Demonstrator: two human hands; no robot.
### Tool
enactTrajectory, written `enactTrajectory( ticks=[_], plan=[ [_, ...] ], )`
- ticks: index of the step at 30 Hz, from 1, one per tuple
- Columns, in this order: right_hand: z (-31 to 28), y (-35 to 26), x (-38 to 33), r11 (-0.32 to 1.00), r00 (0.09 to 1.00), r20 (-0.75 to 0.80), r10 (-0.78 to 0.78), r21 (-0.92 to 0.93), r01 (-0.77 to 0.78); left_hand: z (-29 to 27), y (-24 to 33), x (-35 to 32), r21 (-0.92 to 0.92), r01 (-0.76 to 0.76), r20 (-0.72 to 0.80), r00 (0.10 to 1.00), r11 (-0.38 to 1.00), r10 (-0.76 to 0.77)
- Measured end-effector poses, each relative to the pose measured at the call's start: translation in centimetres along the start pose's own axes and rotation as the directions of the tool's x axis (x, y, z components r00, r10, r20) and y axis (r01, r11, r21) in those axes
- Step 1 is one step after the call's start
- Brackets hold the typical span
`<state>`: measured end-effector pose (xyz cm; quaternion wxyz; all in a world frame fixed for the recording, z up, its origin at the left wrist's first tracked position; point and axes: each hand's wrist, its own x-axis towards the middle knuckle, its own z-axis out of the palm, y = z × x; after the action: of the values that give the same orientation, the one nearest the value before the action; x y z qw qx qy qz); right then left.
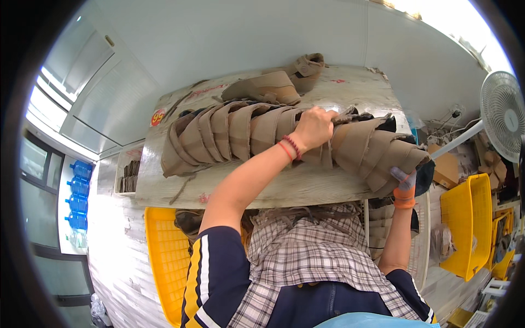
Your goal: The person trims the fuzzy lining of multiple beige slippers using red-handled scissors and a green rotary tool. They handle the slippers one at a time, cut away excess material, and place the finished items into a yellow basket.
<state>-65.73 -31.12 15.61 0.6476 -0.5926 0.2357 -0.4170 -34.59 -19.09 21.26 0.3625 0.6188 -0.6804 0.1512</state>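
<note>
A long row of brown fabric shoe uppers (229, 131), nested one into another, lies across the table (262, 186). My bare left hand (316, 129), with red bracelets at the wrist, is closed on the top edge of an upper where the row parts near its middle. At the right end of the row, my right hand (405, 192) wears a grey and orange glove. Its thumb presses the near side of the end shoe uppers (377, 156); the other fingers are hidden behind them. Dark lining shows along the tops of several uppers.
Two more shoe uppers (265, 87) lie at the back of the table, against the wall. A yellow basket (163, 262) stands below the table at left, another yellow basket (467, 229) at right. A white fan (502, 117) and a cardboard box (444, 168) are on the right.
</note>
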Motion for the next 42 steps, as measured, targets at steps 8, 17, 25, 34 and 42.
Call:
enactTrajectory(
  ticks=[8,17,25,34,42],
  plan=[
    [2.2,-0.4,-0.5,0.992,0.999,-0.024,0.025,0.124,-0.022,-0.3,2.2,-2.1,0.243,-0.272,0.074,0.962,0.931,0.262],
    [0.2,2.5,0.4,0.995,0.997,-0.004,0.078,0.061,-0.078,-15.7,-1.1,-7.6,0.006,0.316,-0.664,0.711,0.949,-0.233],
    [0.4,2.9,2.3,0.985,0.997,0.046,0.067,-0.161,-0.059,-24.3,-18.1,-34.0,-0.855,0.366,-0.383,0.031,0.366,-0.923],
    [-1.2,5.2,4.3,0.985,0.981,0.104,0.163,-0.067,-0.156,-28.4,-19.6,-27.5,-0.929,0.369,0.179,0.413,-0.016,-0.893],
    [5.7,-1.1,4.2,0.972,0.970,0.063,0.233,-0.033,-0.231,-24.5,-20.8,-30.0,-0.908,0.399,0.294,0.398,-0.125,-0.869]
  ],
)
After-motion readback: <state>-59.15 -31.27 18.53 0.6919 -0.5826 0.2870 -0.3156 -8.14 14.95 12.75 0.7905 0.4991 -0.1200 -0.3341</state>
